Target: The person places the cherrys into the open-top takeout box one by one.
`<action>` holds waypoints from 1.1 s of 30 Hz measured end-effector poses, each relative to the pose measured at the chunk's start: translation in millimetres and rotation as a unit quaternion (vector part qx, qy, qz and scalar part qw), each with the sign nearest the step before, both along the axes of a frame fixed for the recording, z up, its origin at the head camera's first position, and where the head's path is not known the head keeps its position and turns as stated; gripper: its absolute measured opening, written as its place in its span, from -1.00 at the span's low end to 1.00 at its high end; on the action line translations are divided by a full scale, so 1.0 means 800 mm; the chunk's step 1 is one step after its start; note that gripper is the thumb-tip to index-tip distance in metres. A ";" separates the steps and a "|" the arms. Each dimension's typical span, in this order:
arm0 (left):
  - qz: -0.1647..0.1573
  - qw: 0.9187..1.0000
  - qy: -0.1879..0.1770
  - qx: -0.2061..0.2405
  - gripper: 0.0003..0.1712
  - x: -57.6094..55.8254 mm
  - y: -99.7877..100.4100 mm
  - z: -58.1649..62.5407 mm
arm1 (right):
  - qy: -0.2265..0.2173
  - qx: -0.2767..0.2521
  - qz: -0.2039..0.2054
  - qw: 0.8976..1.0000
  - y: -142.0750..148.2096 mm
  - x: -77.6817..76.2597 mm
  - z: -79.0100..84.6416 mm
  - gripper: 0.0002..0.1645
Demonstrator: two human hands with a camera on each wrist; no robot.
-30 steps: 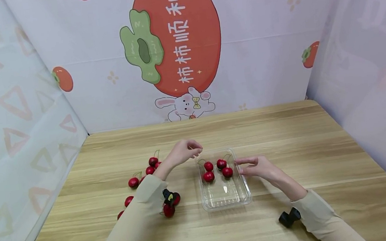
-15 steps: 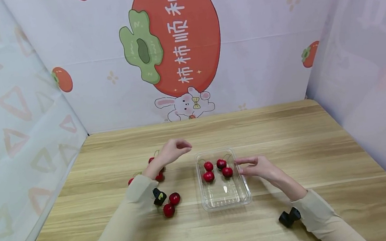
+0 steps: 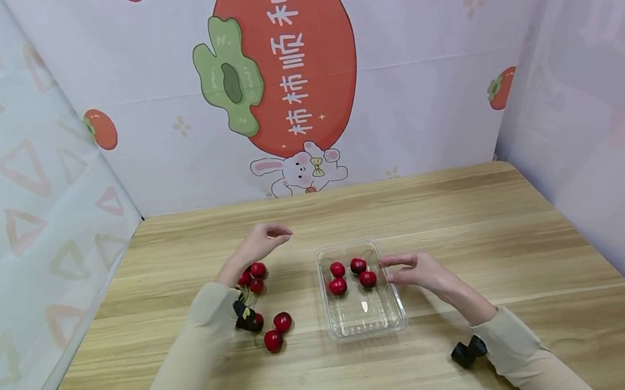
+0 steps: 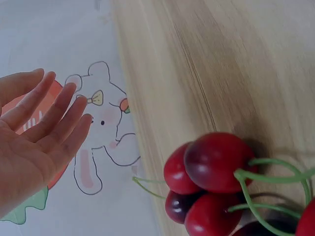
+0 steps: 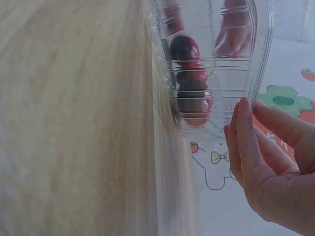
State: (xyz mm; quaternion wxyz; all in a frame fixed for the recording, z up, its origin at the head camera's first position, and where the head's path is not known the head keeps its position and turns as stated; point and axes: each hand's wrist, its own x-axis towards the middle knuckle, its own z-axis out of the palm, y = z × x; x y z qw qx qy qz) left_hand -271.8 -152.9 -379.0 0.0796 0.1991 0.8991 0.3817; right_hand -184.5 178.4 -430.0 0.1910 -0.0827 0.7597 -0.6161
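Note:
My left hand [image 3: 262, 242] is over the back left of the table, with nothing in its loosely bent fingers; the left wrist view shows the same hand [image 4: 42, 132] with its palm bare. Below its wrist lie several red cherries [image 3: 257, 270] with green stems, seen close up as a bunch [image 4: 219, 162]. A clear plastic container [image 3: 363, 325] stands at the middle with several cherries [image 3: 368, 279] towards its back end. On its right side my right hand [image 3: 420, 271] pinches the rim between thumb and fingers [image 5: 246, 132].
Two more cherries [image 3: 274, 340] lie on the wooden table [image 3: 437, 206] between the left forearm and the container; the left sleeve and wrist camera partly cover others. A printed cloth [image 3: 421, 77] hangs behind the table, with cloth walls at both sides.
My left hand has moved left, away from over the container's back left corner, to above the loose cherries. The right hand and the container have stayed in place.

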 end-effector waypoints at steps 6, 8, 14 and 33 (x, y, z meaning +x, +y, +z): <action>0.009 1.000 -0.013 0.004 -0.74 -0.004 -0.016 -0.005 | 0.000 0.003 0.000 1.000 0.000 0.001 0.001 -0.40; 0.016 1.000 -0.017 0.004 -0.74 -0.006 -0.024 -0.007 | 0.000 0.001 -0.001 1.000 -0.001 0.001 0.001 -0.40; 0.029 0.999 -0.034 0.003 -0.71 -0.010 -0.047 -0.010 | -0.001 -0.001 -0.002 1.000 -0.001 0.002 0.002 -0.40; 0.038 0.999 -0.026 -0.016 -0.70 -0.016 -0.076 -0.020 | -0.002 -0.005 0.000 1.000 0.000 0.001 0.002 -0.39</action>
